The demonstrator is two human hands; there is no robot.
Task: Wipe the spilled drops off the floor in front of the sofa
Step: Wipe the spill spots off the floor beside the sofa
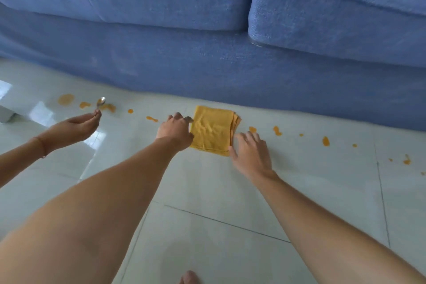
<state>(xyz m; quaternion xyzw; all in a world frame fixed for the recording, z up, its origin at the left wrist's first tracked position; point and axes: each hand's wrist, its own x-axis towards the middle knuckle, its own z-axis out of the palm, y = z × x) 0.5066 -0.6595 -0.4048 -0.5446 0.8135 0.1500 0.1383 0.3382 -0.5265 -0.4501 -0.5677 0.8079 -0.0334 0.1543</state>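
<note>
A folded yellow cloth lies flat on the pale tiled floor just in front of the blue sofa. My left hand has its fingers curled on the cloth's left edge. My right hand rests with spread fingers at the cloth's lower right corner, the thumb touching it. Orange drops run in a line along the floor: a large blot and several smaller ones at the left, and several more to the right, such as one.
Another person's hand reaches in from the left and holds a metal spoon above the left drops. A white object stands at the far left edge. A toe shows at the bottom.
</note>
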